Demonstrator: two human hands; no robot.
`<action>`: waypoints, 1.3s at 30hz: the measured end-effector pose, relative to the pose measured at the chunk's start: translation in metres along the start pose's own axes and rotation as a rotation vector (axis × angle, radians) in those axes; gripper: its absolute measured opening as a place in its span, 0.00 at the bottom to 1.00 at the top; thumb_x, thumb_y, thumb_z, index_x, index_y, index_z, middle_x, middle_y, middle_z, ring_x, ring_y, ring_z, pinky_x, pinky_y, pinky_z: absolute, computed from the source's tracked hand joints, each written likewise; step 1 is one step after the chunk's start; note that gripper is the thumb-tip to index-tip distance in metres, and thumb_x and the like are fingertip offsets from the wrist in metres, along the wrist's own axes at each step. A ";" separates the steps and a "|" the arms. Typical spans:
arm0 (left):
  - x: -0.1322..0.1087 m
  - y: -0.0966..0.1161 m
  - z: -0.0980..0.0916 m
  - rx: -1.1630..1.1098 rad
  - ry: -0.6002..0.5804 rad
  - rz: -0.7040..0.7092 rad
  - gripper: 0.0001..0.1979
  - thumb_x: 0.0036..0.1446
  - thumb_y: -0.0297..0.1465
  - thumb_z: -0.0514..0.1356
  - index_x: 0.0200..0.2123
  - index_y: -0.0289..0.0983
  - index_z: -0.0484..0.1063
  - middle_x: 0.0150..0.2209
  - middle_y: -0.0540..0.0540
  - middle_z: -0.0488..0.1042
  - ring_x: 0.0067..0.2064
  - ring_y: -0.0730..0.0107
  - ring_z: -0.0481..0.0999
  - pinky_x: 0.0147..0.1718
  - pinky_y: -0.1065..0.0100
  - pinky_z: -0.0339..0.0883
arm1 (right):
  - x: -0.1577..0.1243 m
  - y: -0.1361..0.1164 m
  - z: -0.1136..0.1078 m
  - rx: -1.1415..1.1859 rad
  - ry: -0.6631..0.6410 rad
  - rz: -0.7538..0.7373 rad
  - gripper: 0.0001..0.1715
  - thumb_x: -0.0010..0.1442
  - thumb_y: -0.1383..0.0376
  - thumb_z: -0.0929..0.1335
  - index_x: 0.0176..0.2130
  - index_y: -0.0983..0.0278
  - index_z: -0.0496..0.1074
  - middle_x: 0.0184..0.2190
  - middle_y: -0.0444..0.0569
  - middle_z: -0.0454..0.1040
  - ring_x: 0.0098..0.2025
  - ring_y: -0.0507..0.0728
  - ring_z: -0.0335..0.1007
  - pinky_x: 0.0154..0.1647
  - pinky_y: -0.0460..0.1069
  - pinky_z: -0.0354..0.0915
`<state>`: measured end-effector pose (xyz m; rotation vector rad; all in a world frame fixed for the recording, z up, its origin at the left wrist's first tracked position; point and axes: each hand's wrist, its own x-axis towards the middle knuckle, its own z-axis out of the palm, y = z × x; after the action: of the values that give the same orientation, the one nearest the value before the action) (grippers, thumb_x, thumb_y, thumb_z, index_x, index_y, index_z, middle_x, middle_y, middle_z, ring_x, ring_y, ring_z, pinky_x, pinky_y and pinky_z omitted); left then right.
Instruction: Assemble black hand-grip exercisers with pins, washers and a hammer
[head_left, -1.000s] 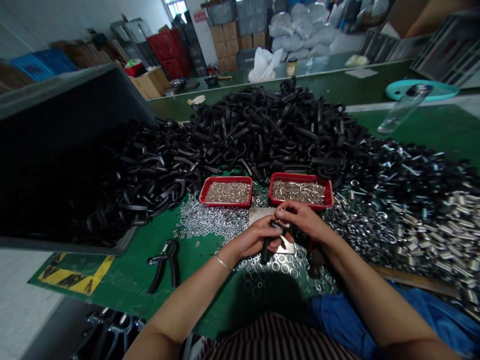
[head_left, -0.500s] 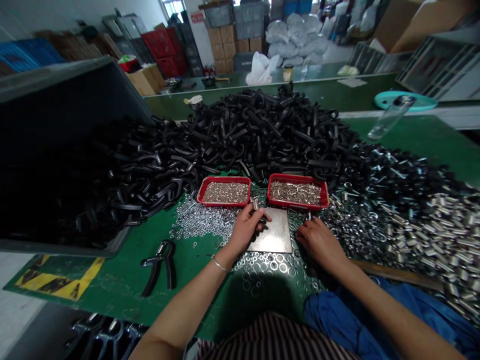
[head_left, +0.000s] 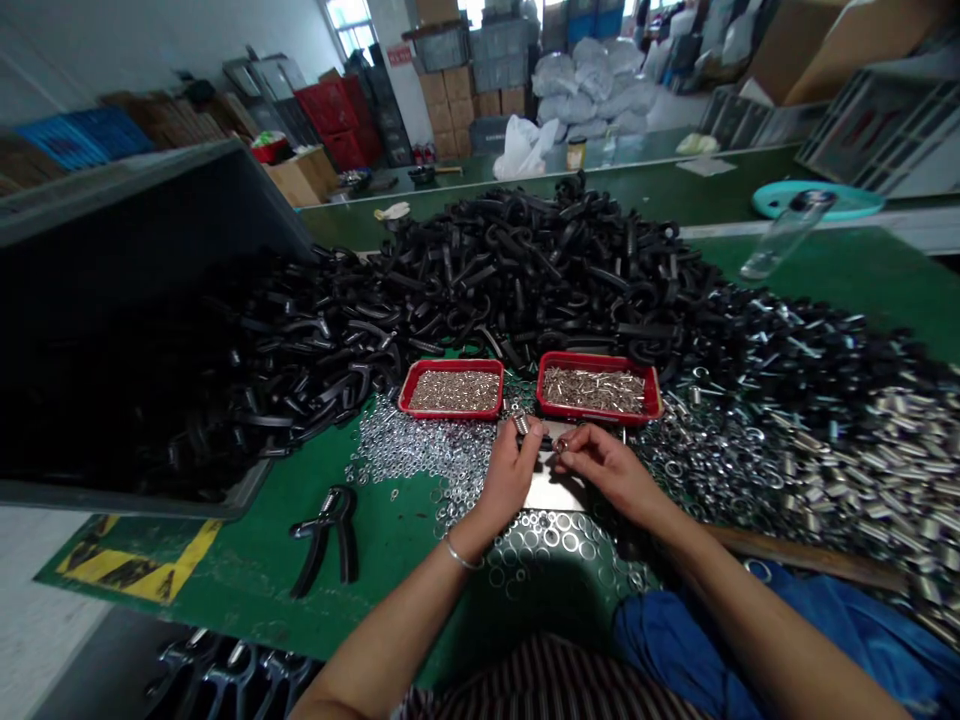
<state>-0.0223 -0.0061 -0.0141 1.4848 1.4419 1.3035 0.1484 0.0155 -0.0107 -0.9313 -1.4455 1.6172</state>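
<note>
My left hand [head_left: 512,470] is closed on a silver coil spring [head_left: 521,426], whose coils stick up past the thumb. A dark part, mostly hidden by the fingers, lies beside the spring. My right hand [head_left: 609,474] is close by on the right, thumb and forefinger pinching a small shiny metal ring [head_left: 561,446] near the dark part. Both hands are over a flat metal plate [head_left: 555,494]. An assembled black hand gripper [head_left: 346,535] with a spring lies on the green table to the left.
Two red trays, one of tiny metal pieces [head_left: 403,398] and one of pins [head_left: 543,402], stand behind my hands. Loose nuts [head_left: 409,445], rings [head_left: 574,540] and metal sleeves [head_left: 862,480] surround the plate. Black handles [head_left: 525,260] are heaped beyond. A grey crate [head_left: 251,490] lies tipped at left.
My right hand has moved left from the loose parts beside the plate to my left hand, with a small metal ring in its fingertips. My left hand has shifted slightly right.
</note>
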 end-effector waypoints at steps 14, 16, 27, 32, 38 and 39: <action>-0.009 0.002 0.007 0.090 -0.042 0.041 0.11 0.70 0.38 0.49 0.41 0.38 0.64 0.40 0.45 0.71 0.43 0.65 0.71 0.47 0.63 0.63 | -0.001 0.010 -0.005 0.222 -0.167 0.099 0.15 0.59 0.59 0.74 0.34 0.63 0.65 0.30 0.42 0.75 0.32 0.52 0.76 0.40 0.51 0.70; -0.011 0.001 0.005 0.092 -0.064 0.082 0.10 0.70 0.38 0.49 0.41 0.38 0.65 0.40 0.44 0.71 0.44 0.65 0.71 0.48 0.63 0.63 | -0.002 0.012 -0.005 0.262 -0.206 0.125 0.14 0.60 0.60 0.73 0.35 0.63 0.65 0.29 0.43 0.77 0.33 0.53 0.77 0.41 0.51 0.70; -0.011 0.002 0.009 0.039 0.027 0.018 0.11 0.70 0.38 0.49 0.43 0.38 0.65 0.41 0.44 0.71 0.44 0.64 0.71 0.48 0.61 0.63 | 0.004 0.017 0.000 0.281 -0.124 0.091 0.18 0.58 0.61 0.74 0.45 0.61 0.67 0.33 0.43 0.78 0.28 0.51 0.76 0.33 0.49 0.72; -0.011 0.004 0.007 0.085 -0.019 0.085 0.10 0.70 0.37 0.49 0.42 0.38 0.65 0.41 0.44 0.70 0.45 0.64 0.70 0.50 0.61 0.63 | -0.002 0.011 -0.003 0.353 -0.159 0.243 0.15 0.59 0.61 0.74 0.41 0.64 0.68 0.33 0.45 0.78 0.27 0.49 0.73 0.29 0.46 0.71; -0.007 0.013 0.000 0.111 -0.123 0.128 0.10 0.70 0.37 0.49 0.41 0.38 0.65 0.41 0.44 0.70 0.45 0.64 0.71 0.49 0.61 0.65 | -0.007 -0.002 0.000 0.361 -0.167 0.254 0.15 0.58 0.60 0.74 0.38 0.63 0.67 0.27 0.41 0.75 0.23 0.48 0.69 0.24 0.44 0.68; -0.007 0.015 -0.001 0.102 -0.117 0.110 0.11 0.70 0.37 0.49 0.41 0.38 0.65 0.41 0.44 0.71 0.44 0.64 0.71 0.49 0.61 0.65 | -0.007 -0.003 0.001 0.298 -0.136 0.202 0.14 0.59 0.60 0.74 0.38 0.62 0.67 0.25 0.40 0.74 0.23 0.49 0.70 0.25 0.45 0.68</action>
<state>-0.0185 -0.0159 -0.0008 1.6999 1.3851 1.2013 0.1512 0.0087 -0.0072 -0.8275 -1.1824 2.0146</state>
